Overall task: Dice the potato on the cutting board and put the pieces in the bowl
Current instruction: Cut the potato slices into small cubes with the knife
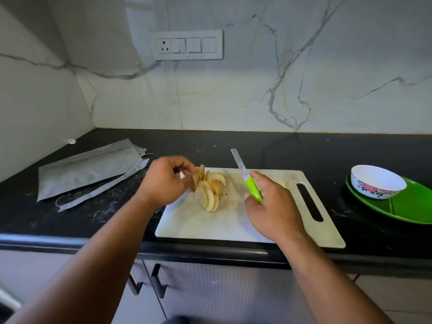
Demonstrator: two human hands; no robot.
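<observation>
The potato slices (209, 189) are lying fanned out on the white cutting board (233, 225), just left of its middle. The left hand (164, 181) is pinching the far slices with curled fingertips. The right hand (272, 210) is gripping the knife (247, 177) by its green handle, blade raised toward the wall. The bowl (377, 182) is sitting well right on a green plate (411, 206), bare board lying between.

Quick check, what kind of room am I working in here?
Most likely a home kitchen: a black countertop against a marble-look backsplash, a wall switch panel, and cabinet doors below the counter.
</observation>
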